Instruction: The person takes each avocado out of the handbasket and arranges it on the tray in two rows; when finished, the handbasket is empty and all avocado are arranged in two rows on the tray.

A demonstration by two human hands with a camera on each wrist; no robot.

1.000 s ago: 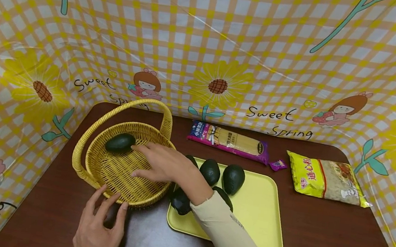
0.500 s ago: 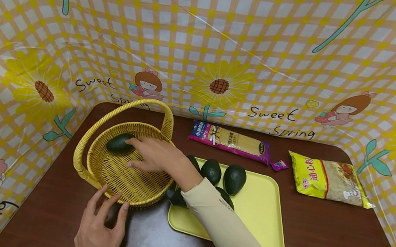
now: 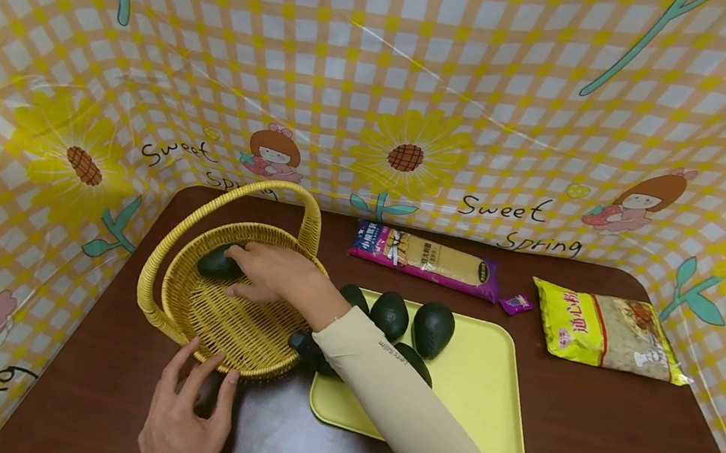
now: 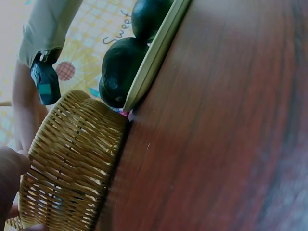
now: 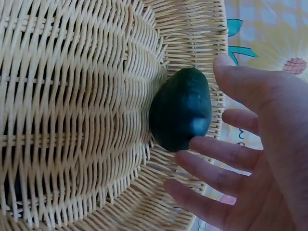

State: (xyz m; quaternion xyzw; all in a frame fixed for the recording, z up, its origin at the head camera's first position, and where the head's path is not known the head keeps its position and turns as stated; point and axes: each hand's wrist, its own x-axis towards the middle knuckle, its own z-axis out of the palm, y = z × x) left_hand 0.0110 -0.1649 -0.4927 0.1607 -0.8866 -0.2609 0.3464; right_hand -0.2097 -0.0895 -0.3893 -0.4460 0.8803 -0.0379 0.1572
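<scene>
A dark green avocado [image 3: 216, 263] lies against the far left inner wall of the yellow wicker basket [image 3: 241, 336]. My right hand [image 3: 275, 276] reaches into the basket, fingertips at the avocado's near side. In the right wrist view the fingers are spread and slightly bent beside the avocado [image 5: 182, 110], the thumb apart from it. My left hand [image 3: 186, 416] touches the basket's front rim with spread fingertips. In the left wrist view a thumb rests at the edge of the woven basket [image 4: 72, 159].
Right of the basket, a pale yellow tray [image 3: 478, 399] carries several avocados [image 3: 433, 330], partly hidden by my right sleeve [image 3: 397, 389]. Behind lie a purple noodle pack [image 3: 430, 260] and a small purple packet [image 3: 516, 304]. A yellow pasta bag [image 3: 608, 331] is far right. The basket handle [image 3: 201, 218] arches up.
My right hand has moved left and deeper into the basket, until its fingers overlap the avocado's near end. The left hand stays at the rim.
</scene>
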